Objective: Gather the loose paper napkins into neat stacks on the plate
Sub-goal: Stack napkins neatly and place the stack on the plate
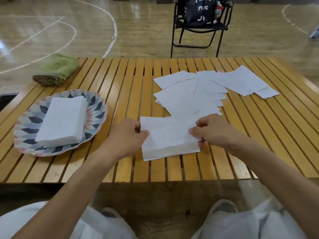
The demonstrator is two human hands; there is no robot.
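Observation:
A small stack of white napkins [168, 137] lies near the front of the slatted wooden table. My left hand [127, 133] pinches its left edge, and my right hand [213, 130] pinches its right edge. Several loose white napkins [207, 87] lie spread out behind it, overlapping, toward the right. On the left stands a patterned plate [96, 107] that bears a neat stack of napkins [63, 119].
A rolled green towel [55, 69] lies at the table's back left corner. Beyond the table's far edge stands a black folding chair [198, 30] with a dark bag on it. The table's front edge [155, 181] runs just past my wrists.

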